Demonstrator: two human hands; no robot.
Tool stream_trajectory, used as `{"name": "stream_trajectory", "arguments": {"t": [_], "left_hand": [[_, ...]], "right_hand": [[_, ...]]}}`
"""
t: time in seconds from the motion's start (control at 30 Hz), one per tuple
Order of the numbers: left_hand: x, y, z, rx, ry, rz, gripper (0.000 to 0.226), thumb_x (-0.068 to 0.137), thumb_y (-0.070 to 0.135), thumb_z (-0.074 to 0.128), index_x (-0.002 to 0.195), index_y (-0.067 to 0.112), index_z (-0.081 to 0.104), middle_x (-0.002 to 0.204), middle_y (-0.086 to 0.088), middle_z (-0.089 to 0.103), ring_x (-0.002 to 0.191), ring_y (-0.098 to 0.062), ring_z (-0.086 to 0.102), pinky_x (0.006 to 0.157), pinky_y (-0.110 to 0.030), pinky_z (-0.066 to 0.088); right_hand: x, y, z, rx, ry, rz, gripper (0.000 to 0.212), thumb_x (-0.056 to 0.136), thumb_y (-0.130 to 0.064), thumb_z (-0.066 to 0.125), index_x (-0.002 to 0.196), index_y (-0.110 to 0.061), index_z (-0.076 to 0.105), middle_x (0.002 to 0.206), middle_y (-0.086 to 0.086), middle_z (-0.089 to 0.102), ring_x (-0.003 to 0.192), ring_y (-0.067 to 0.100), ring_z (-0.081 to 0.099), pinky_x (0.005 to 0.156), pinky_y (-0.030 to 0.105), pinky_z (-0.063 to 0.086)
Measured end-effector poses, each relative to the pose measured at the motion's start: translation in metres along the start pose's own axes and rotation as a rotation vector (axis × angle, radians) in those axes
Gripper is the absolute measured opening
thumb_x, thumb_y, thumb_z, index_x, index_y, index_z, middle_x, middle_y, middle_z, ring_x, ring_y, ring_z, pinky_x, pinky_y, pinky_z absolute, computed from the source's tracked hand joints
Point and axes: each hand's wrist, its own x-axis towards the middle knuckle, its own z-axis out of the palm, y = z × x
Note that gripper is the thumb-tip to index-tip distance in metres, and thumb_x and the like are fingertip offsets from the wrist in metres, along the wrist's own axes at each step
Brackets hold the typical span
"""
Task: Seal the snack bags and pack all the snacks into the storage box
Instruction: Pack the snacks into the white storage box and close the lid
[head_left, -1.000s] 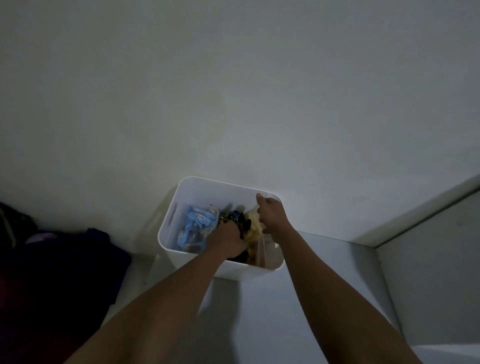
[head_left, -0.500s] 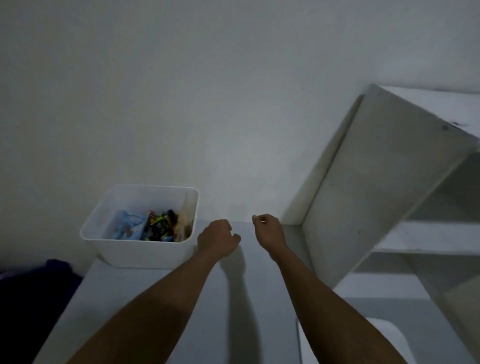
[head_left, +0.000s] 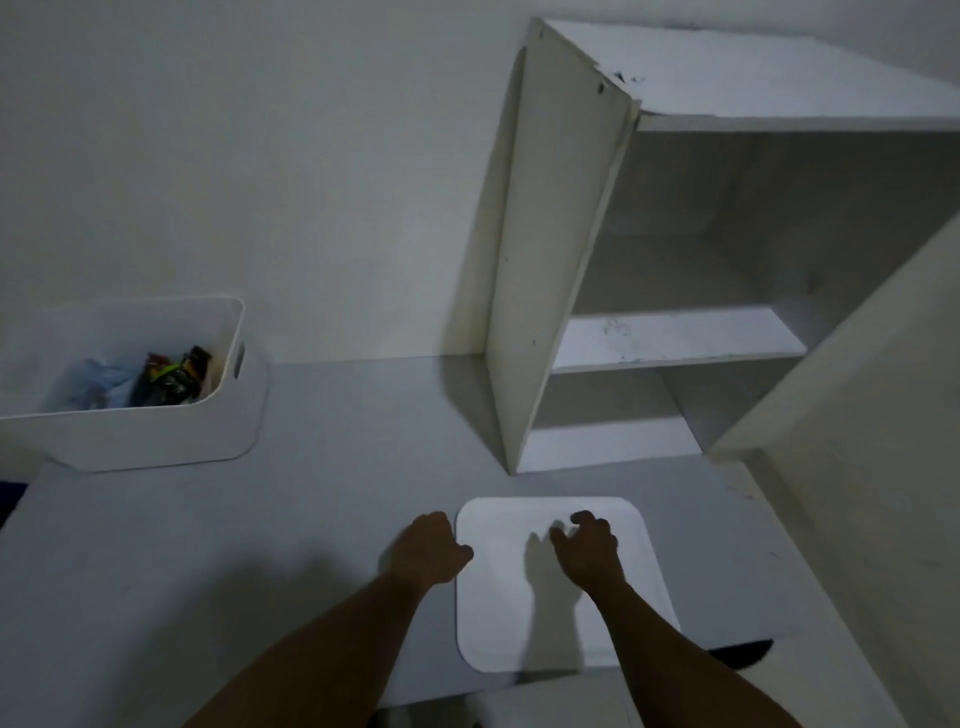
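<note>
Lid (head_left: 493, 613) lies flat on the table (head_left: 208, 571) at lower centre of the frame; it looks thin, light and stiff, best pinched at opposite edges. Left hand (head_left: 428, 551) curls at its left edge, grasp unclear; right hand (head_left: 587, 545) hovers over it, loosely curled, empty. Storage box (head_left: 156, 436) with snacks (head_left: 166, 382) sits at middle left

arms: both forearms bare to frame edge | hands: left hand (head_left: 428, 551) bare; right hand (head_left: 589, 545) bare
</note>
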Motion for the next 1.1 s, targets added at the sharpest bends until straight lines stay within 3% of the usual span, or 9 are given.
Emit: {"name": "stream_trajectory", "arguments": {"t": [0.1,0.2,0.4,0.53,0.67,0.83,0.93,1.1], "left_hand": [[0.003,0.006,0.033,-0.01,-0.016,-0.049,0.081,0.065,0.056,0.06,0.133,0.016,0.043,0.132,-0.011,0.048,0.122,-0.031,0.05,0.102,-0.043,0.045],[0.001,0.013,0.051,-0.012,0.007,-0.079,0.088,0.069,0.055,0.067,0.141,0.014,0.036,0.137,-0.014,0.044,0.125,-0.034,0.048,0.104,-0.04,0.044],[0.002,0.016,0.077,0.025,-0.049,-0.054,0.099,0.078,0.053,0.066,0.154,0.015,0.015,0.149,-0.017,0.036,0.136,-0.033,0.039,0.112,-0.039,0.033],[0.002,0.012,0.077,-0.033,-0.033,-0.063,0.102,0.075,0.045,0.074,0.154,0.018,0.015,0.151,-0.017,0.03,0.138,-0.034,0.034,0.114,-0.04,0.031],[0.0,-0.001,0.069,-0.082,-0.005,-0.078,0.11,0.067,0.043,0.083,0.154,0.019,0.019,0.149,-0.015,0.031,0.137,-0.033,0.035,0.113,-0.041,0.032],[-0.01,-0.028,0.057,-0.137,0.078,-0.086,0.114,0.062,0.038,0.088,0.153,0.018,0.021,0.159,-0.013,0.014,0.143,-0.036,0.025,0.116,-0.043,0.025],[-0.014,-0.049,0.042,-0.207,0.141,-0.111,0.115,0.06,0.031,0.091,0.152,0.018,0.023,0.161,-0.011,0.007,0.144,-0.033,0.026,0.116,-0.041,0.029],[-0.018,-0.1,0.0,-0.169,0.249,-0.166,0.117,0.059,0.032,0.092,0.153,0.02,0.023,0.161,-0.01,0.005,0.14,-0.04,0.028,0.112,-0.047,0.034]], "right_hand": [[-0.005,0.052,-0.014,-0.094,0.038,0.142,0.068,0.088,-0.041,0.066,0.14,-0.006,0.04,0.135,0.02,0.045,0.128,0.037,0.043,0.105,0.042,0.035],[-0.009,0.085,-0.023,-0.033,0.015,0.249,0.08,0.085,-0.038,0.071,0.146,-0.007,0.03,0.14,0.02,0.036,0.131,0.039,0.038,0.107,0.046,0.036],[-0.006,0.103,-0.026,-0.003,-0.012,0.27,0.1,0.076,-0.046,0.078,0.149,-0.008,0.022,0.142,0.02,0.039,0.132,0.04,0.039,0.107,0.047,0.035],[0.0,0.1,-0.026,0.017,-0.058,0.313,0.118,0.065,-0.058,0.081,0.152,-0.015,0.014,0.146,0.018,0.039,0.136,0.039,0.036,0.108,0.051,0.032],[-0.01,0.088,-0.019,0.033,-0.038,0.312,0.12,0.062,-0.056,0.085,0.153,-0.022,0.015,0.148,0.015,0.033,0.137,0.04,0.032,0.108,0.056,0.032],[-0.025,0.066,0.007,0.078,-0.041,0.221,0.118,0.058,-0.051,0.089,0.15,-0.023,0.021,0.14,0.016,0.03,0.131,0.038,0.037,0.104,0.055,0.041],[-0.03,0.045,0.025,0.072,-0.053,0.133,0.114,0.059,-0.053,0.088,0.149,-0.024,0.024,0.138,0.014,0.031,0.13,0.036,0.036,0.103,0.052,0.041],[-0.027,-0.011,0.059,0.117,-0.097,-0.011,0.11,0.056,-0.057,0.087,0.146,-0.027,0.031,0.135,0.011,0.033,0.13,0.033,0.037,0.103,0.051,0.043]]}}
